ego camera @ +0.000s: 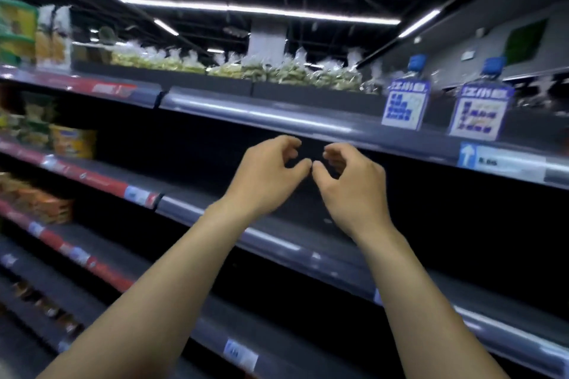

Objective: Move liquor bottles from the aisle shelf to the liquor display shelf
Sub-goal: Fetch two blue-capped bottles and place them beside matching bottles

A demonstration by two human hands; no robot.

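Note:
Two small liquor bottles with blue caps and blue-and-white labels stand on the upper shelf at the right, one (404,101) left of the other (481,109). My left hand (268,175) and my right hand (348,181) are raised side by side in front of the dark shelf bay under that shelf's rail (261,115). Their thumb tips nearly meet. On both hands the fingers are curved with a gap to the thumb, and nothing is held. Both hands are lower than the bottles and to their left. The picture is blurred.
Bagged greenish goods (286,71) fill the top shelf behind the rail. Yellow and green packages (70,140) sit on the shelves at the left. Lower shelves (277,243) with price tags run diagonally below my arms. A blue arrow tag (467,154) hangs under the right bottle.

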